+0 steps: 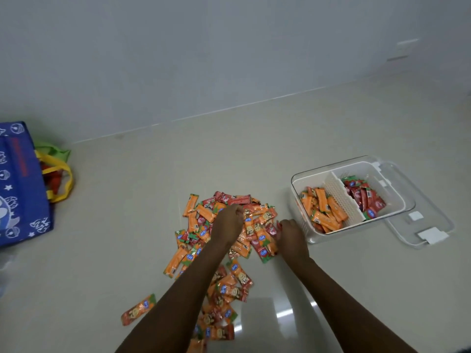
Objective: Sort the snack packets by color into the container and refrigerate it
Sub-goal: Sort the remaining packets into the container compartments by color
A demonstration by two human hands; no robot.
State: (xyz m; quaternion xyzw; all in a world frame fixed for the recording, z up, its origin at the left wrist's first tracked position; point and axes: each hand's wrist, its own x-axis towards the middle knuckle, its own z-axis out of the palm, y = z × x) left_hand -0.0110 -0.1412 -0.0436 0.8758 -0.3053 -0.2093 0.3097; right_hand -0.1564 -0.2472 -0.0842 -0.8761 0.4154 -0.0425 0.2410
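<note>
Beside the white, divided plastic container (300, 186), on its left, a loose heap of small orange and red foil snack packets (224, 250) lies scattered on the pale glossy surface (114, 238). Sorted orange packets (322, 208) fill the container's left compartment, red packets (364, 193) its right one. Judged from their look, the packets are light, thin, crinkly and slippery; a pinch across the flat middle or a sealed end suits them best. Left hand (229, 221) reaches into the heap's far side, fingers curled as if pinching a packet, though what it holds cannot be told. Right hand (290, 234), nearer the container, curls its fingers round a red packet at the heap's edge. Both forearms extend forward and down. Under the container lies its clear lid (433, 225).
</note>
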